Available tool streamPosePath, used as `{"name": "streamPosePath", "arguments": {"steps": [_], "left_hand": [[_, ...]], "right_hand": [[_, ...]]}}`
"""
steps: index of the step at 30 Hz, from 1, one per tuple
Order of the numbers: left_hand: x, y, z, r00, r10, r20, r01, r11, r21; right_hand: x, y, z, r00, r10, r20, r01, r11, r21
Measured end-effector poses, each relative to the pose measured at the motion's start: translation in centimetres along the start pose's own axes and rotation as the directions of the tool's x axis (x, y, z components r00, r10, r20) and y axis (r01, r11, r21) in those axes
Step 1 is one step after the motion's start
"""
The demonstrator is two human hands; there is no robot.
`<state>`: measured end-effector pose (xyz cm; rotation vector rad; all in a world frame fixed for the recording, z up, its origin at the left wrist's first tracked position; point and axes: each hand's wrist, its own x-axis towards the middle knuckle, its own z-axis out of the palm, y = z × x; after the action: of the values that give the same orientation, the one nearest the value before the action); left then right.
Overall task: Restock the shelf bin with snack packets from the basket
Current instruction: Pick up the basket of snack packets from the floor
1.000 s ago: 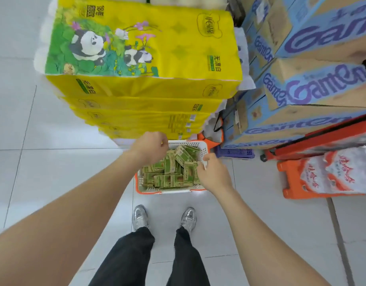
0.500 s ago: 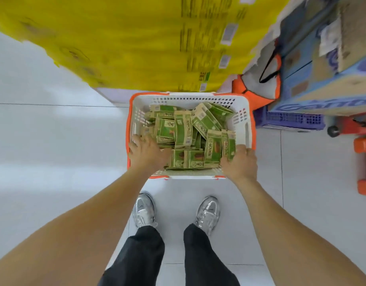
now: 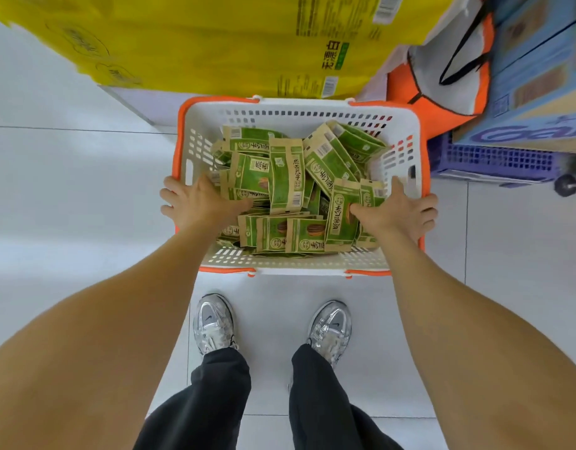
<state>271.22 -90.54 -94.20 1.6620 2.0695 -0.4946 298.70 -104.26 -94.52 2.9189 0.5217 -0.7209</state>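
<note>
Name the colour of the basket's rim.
Orange; the basket rim shows best in the head view.

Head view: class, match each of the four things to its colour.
Things:
1. basket rim
2. packets
3. shoes
4. crate

Colours:
A. silver
B. purple
C. orange
D. green

Pairs: 1-C; 2-D; 3-A; 4-B
</note>
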Motion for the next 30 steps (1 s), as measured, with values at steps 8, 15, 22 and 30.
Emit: {"name": "streamPosePath", "arguments": {"steps": [8,15,22,30], "left_hand": [[-2.3,-2.9,-4.3,0.997,-0.009,0.082,0.016,0.996,-0.089],[-9.0,-9.5,-11.5,0.991,-0.132,-0.010,0.124,0.951,-0.285],[-17.3,-18.7,-26.6,0.950,-0.307,-0.059,0.269,0.899,-0.345],[-24.1,-35.3,-44.5,0.856,-0.512,-0.077,0.421,0.775,-0.472]], "right_hand": [[-5.4,1.8,-1.5,0.995,0.093,0.041,-0.095,0.993,0.065],[-14.1,-1.0,-10.2,0.999,-0.029,-0.035,0.031,0.998,0.063],[-27.5,-7.4,-23.1,0.979,-0.196,-0.057,0.196,0.981,-0.014],[-47.4,-19.0,-32.4,0.900,-0.434,-0.030,0.433,0.900,-0.046]]}}
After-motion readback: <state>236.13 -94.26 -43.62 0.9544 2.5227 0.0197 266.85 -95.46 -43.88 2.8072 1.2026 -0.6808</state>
